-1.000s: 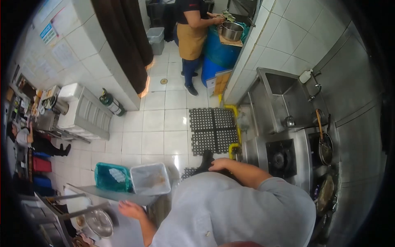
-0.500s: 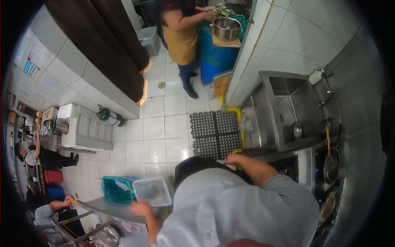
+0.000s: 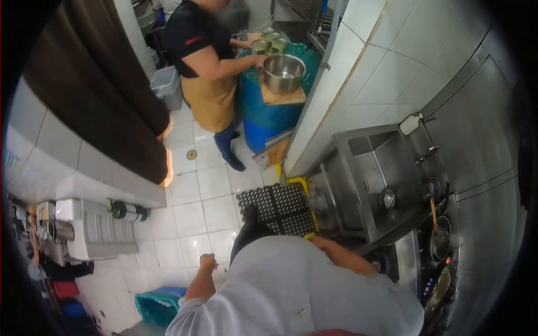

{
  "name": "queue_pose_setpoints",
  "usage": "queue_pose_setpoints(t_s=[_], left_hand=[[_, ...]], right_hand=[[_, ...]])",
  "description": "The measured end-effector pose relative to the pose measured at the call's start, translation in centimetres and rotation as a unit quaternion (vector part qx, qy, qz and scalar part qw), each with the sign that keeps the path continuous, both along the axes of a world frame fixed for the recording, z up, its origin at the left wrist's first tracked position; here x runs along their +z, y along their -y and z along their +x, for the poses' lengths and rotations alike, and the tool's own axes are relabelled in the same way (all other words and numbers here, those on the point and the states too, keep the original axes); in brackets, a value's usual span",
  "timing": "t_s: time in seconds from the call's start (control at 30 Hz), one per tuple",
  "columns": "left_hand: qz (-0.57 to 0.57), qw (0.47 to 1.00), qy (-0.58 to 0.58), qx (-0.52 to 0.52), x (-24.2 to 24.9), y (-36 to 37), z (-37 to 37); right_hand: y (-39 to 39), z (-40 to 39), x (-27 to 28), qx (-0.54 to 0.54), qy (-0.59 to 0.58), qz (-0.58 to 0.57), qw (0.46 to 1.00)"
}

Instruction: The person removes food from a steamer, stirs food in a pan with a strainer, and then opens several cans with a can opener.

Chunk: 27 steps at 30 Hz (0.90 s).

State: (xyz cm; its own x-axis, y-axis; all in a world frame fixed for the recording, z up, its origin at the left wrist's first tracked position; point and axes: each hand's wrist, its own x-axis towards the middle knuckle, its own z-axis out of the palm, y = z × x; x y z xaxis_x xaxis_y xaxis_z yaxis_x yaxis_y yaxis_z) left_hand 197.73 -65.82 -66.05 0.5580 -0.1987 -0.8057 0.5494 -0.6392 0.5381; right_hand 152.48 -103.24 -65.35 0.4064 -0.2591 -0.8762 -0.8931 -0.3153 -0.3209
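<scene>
My left hand (image 3: 208, 261) hangs over the white tiled floor (image 3: 188, 221), left of my body, its fingers curled with nothing visible in them. Below it is a green bin (image 3: 157, 308). My right hand (image 3: 319, 242) is beside the yellow edging at the sink's foot, largely hidden by my torso, so its fingers do not show. A black perforated mat (image 3: 277, 210) lies ahead of me, with my dark-clad leg over its left part.
A person (image 3: 210, 61) stands ahead by blue barrels (image 3: 269, 120), hands near a steel pot (image 3: 283, 73) and jars. On the right are a steel sink (image 3: 386, 173) and a stove with pans (image 3: 440, 241). A gas cylinder (image 3: 128, 211) stands left.
The view has moved forward, and the barrels and person look closer. My left hand has gone from spread fingers beside the translucent bin to a curled fist. That bin is out of sight.
</scene>
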Motion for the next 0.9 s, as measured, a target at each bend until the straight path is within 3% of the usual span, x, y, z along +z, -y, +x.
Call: queue_pose_setpoints(t_s=[0.07, 0.1, 0.13, 0.17, 0.2, 0.23, 0.27, 0.33, 0.4, 0.47, 0.57, 0.67, 0.73, 0.77, 0.8, 0.83, 0.87, 0.9], left_hand=[[0.171, 0.961, -0.081, -0.201, -1.1, 4.3, 4.1], [0.187, 0.887, -0.044, -0.42, -3.3, 7.0, 6.6], [0.217, 0.809, 0.039, -0.545, -0.5, 11.3, 7.5], [0.155, 0.747, 0.191, -0.617, -1.7, 14.0, 8.5], [0.106, 0.693, 0.195, -0.686, -3.0, 18.1, 10.4], [0.077, 0.693, 0.215, -0.683, -2.5, 22.3, 11.4], [0.012, 0.74, 0.253, -0.623, -2.3, 25.7, 12.2], [-0.058, 0.759, 0.287, -0.582, -1.7, 32.6, 14.1], [-0.086, 0.81, 0.254, -0.522, 1.5, 38.5, 15.1], [-0.118, 0.813, 0.277, -0.498, 2.5, 43.0, 16.0], [-0.138, 0.837, 0.249, -0.468, 3.2, 46.4, 15.7], [-0.148, 0.838, 0.236, -0.468, 2.1, 46.0, 14.4], [-0.114, 0.82, 0.224, -0.514, -0.7, 43.7, 13.5], [-0.128, 0.784, 0.198, -0.574, -2.7, 42.2, 13.3], [-0.093, 0.66, 0.32, -0.673, -0.8, 40.1, 12.4], [-0.046, 0.712, 0.248, -0.656, -5.0, 38.1, 11.9], [-0.047, 0.563, 0.286, -0.774, -6.8, 35.8, 11.9], [-0.072, 0.58, 0.277, -0.763, -4.8, 33.2, 11.6]], right_hand=[[1.2, -0.5, -1.2, -0.308, 0.033, 0.101, 0.945], [2.0, -2.1, -5.5, -0.211, 0.101, 0.034, 0.972], [2.7, -0.2, -1.3, -0.143, 0.052, -0.008, 0.988], [3.3, 1.4, 2.7, -0.069, 0.0, -0.047, 0.996], [3.9, 3.4, 7.5, 0.003, -0.051, -0.08, 0.995], [4.7, 4.3, 7.1, 0.01, -0.068, -0.045, 0.997], [4.8, 5.0, 8.1, -0.003, -0.076, -0.039, 0.996], [3.8, 7.4, 10.1, -0.174, -0.042, -0.07, 0.981], [2.5, 9.0, 10.0, -0.182, -0.035, -0.093, 0.978], [3.2, 10.7, 10.1, -0.176, -0.02, -0.129, 0.976], [3.1, 10.7, 11.9, -0.166, -0.008, -0.104, 0.981], [2.3, 8.2, 9.1, -0.195, 0.024, -0.125, 0.973], [2.3, 8.8, 10.1, -0.222, 0.03, -0.135, 0.965], [3.1, 9.5, 10.9, -0.249, 0.018, -0.097, 0.964], [3.7, 9.9, 11.4, -0.273, 0.007, -0.061, 0.96], [4.2, 9.5, 9.9, -0.247, 0.027, -0.076, 0.966], [5.0, 9.7, 9.7, -0.244, 0.033, -0.076, 0.966], [5.8, 10.2, 9.3, -0.232, 0.024, -0.103, 0.967]])
